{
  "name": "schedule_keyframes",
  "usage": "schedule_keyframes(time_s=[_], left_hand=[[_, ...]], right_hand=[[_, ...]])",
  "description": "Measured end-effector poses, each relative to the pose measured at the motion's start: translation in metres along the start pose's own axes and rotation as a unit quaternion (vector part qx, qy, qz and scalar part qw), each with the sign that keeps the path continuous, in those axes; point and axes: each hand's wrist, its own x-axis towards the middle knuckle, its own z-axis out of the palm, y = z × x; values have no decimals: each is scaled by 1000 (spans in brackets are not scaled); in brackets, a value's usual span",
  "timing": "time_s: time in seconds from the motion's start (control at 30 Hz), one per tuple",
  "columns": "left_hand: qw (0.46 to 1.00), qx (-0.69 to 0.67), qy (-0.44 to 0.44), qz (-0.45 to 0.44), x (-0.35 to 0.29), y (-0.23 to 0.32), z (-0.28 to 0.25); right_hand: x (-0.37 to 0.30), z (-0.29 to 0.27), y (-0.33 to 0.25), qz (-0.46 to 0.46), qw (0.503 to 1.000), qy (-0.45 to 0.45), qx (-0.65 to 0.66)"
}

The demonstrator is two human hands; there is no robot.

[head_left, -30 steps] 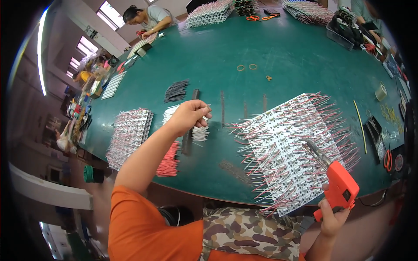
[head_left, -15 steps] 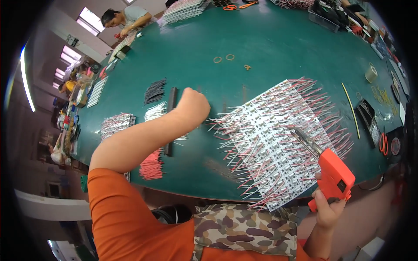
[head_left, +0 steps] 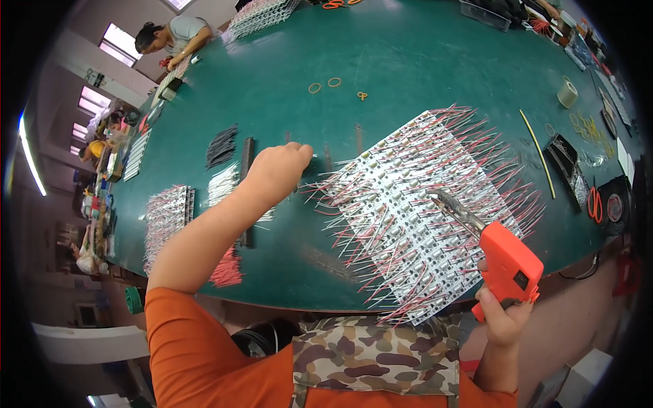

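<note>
My right hand (head_left: 505, 319) is wrapped round the grip of an orange-red soldering gun (head_left: 511, 260). Its metal tip end hangs over a panel of small white circuit boards (head_left: 425, 221), from whose edges many red and white wires stick out. My left hand (head_left: 279, 168) is over the table between a dark bar (head_left: 247, 153) and the panel's left corner. Its fingers are curled together, pointing right, and whatever they pinch is too small to make out. Left of the bar lie piles of black wires (head_left: 222, 146), white wires (head_left: 222, 184) and red wires (head_left: 227, 270), partly behind my forearm.
A stack of wired boards (head_left: 165, 216) lies at the left. Rubber bands (head_left: 334, 82) are farther back on the green table (head_left: 408, 61). To the right are a yellow stick (head_left: 537, 151), a black tray (head_left: 566, 166) and orange-handled scissors (head_left: 595, 204). Another person (head_left: 182, 37) works at the far left.
The whole view has shifted a little. My left hand has turned, so its fingers point right toward the panel. My right hand still holds the soldering gun over the boards.
</note>
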Motion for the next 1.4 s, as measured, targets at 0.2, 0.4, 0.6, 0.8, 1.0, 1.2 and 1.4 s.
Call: schedule_keyframes(time_s=[0.2, 0.4, 0.6, 0.8, 1.0, 1.2, 1.4], left_hand=[[995, 73, 5, 61, -7, 1, 11], [993, 12, 105, 46, -6, -2, -5], [973, -145, 140, 116, -5, 54, -17], [930, -189, 213, 231, -1, 77, -7], [933, -161, 211, 242, -1, 87, 3], [938, -153, 178, 256, -1, 87, 6], [940, -134, 179, 258, -1, 90, 4]], right_hand=[[0, -1, 2, -6, 1000, -23, -14], [1, -2, 3, -7, 999, -37, -26], [8, 0, 0, 2, 999, -50, -14], [17, 13, -14, 86, 994, -38, 63], [22, 17, -10, 59, 995, -72, 30], [16, -1, 9, -6, 981, -174, -91], [26, 3, 13, -60, 973, -198, -99]])
